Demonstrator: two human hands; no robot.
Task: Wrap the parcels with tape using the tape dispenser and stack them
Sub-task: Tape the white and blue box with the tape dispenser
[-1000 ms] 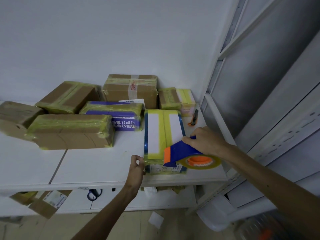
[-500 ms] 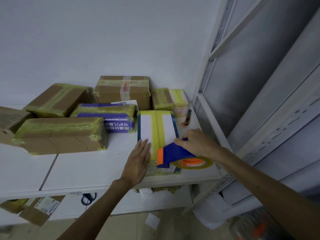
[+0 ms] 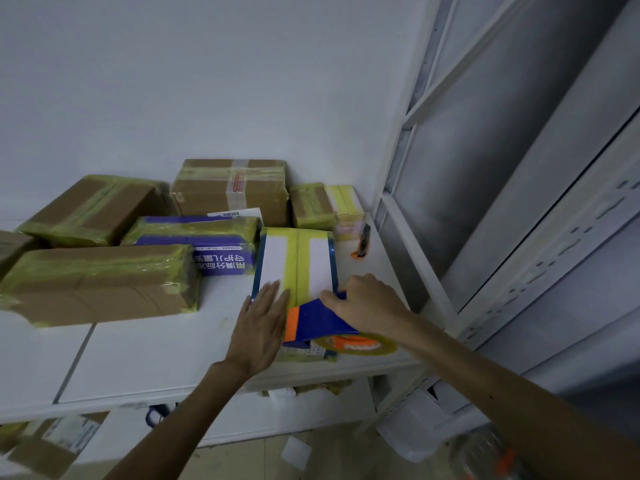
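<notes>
A white parcel with blue edges and yellow tape strips (image 3: 294, 261) lies flat at the right of the white table (image 3: 145, 362). My left hand (image 3: 261, 327) presses flat on its near left part, fingers straight. My right hand (image 3: 367, 303) grips the blue and orange tape dispenser (image 3: 311, 322), which rests on the parcel's near end, its yellowish tape roll (image 3: 356, 344) hanging past the parcel's right side. Taped cardboard parcels lie behind and to the left: a long brown one (image 3: 97, 282), a purple-printed one (image 3: 204, 240), a tall brown one (image 3: 230, 190).
An orange and black utility knife (image 3: 362, 242) lies beside the parcel near the table's right edge. Two small taped boxes (image 3: 325, 206) stand in the back corner. White metal shelving (image 3: 519, 188) rises at the right. Boxes and scissors sit below the table.
My left hand moved from the parcel's near left corner up onto its top and now lies flat there. The right hand and dispenser stay at the near end.
</notes>
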